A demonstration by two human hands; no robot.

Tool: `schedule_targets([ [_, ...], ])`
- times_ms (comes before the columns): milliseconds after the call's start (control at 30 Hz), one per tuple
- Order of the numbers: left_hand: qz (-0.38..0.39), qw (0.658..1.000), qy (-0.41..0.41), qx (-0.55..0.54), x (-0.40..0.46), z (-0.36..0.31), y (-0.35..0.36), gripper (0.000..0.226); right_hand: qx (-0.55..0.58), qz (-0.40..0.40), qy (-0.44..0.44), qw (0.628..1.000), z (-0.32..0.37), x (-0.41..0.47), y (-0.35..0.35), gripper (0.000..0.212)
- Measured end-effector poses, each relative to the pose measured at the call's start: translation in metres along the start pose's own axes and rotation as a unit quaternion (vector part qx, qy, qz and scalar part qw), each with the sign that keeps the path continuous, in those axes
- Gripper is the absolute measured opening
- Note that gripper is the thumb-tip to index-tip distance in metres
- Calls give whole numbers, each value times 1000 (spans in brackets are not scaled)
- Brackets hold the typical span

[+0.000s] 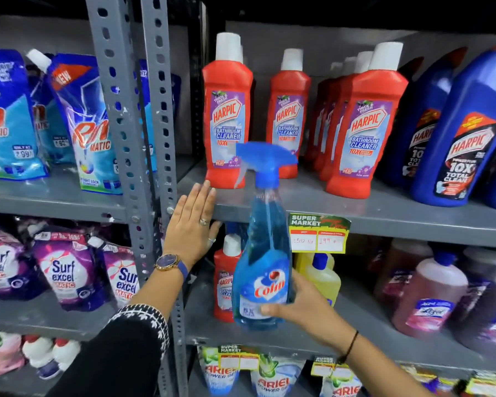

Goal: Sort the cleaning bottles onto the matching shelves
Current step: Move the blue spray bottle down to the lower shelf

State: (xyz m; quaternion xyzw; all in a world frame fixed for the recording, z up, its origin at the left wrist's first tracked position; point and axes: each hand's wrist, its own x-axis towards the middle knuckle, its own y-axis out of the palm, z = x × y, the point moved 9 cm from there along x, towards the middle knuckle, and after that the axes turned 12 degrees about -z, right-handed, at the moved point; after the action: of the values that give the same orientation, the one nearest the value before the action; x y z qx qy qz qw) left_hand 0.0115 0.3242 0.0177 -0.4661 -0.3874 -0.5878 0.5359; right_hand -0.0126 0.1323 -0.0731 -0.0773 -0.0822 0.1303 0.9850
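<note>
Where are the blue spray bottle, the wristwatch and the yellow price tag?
blue spray bottle (265, 282), head view, on its label.
wristwatch (168, 260), head view, on its dial.
yellow price tag (318, 234), head view, on its middle.

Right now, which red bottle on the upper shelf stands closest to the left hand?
The leftmost red bottle, at the shelf's left end; the left hand's fingertips nearly reach its base. The other red bottles stand further right.

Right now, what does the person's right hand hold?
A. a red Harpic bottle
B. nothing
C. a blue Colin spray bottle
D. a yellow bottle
C: the right hand grips the base of the blue Colin spray bottle, while the left hand rests open and flat at the shelf edge.
</note>
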Motion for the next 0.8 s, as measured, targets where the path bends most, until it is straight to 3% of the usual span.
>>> schedule_targets([
  [233, 7, 1000, 0, 18, -1, 1, 2, 77, -42, 2, 59, 997, -101, -9, 1, 58],
  [333, 11, 999, 5, 33, -2, 1, 3, 77, -47, 2, 86, 995, -130, -5, -2, 71],
  [533, 13, 999, 5, 48, -2, 1, 4, 83, -39, -33, 104, 993, -164, 22, -11, 79],
  [633, 16, 998, 7, 53, -2, 1, 5, 85, -29, -47, 106, 993, -179, 41, -14, 71],
  [800, 17, 998, 10, 56, -3, 1, 6, 86, 0, -48, 97, 994, -194, 68, -8, 74],
])
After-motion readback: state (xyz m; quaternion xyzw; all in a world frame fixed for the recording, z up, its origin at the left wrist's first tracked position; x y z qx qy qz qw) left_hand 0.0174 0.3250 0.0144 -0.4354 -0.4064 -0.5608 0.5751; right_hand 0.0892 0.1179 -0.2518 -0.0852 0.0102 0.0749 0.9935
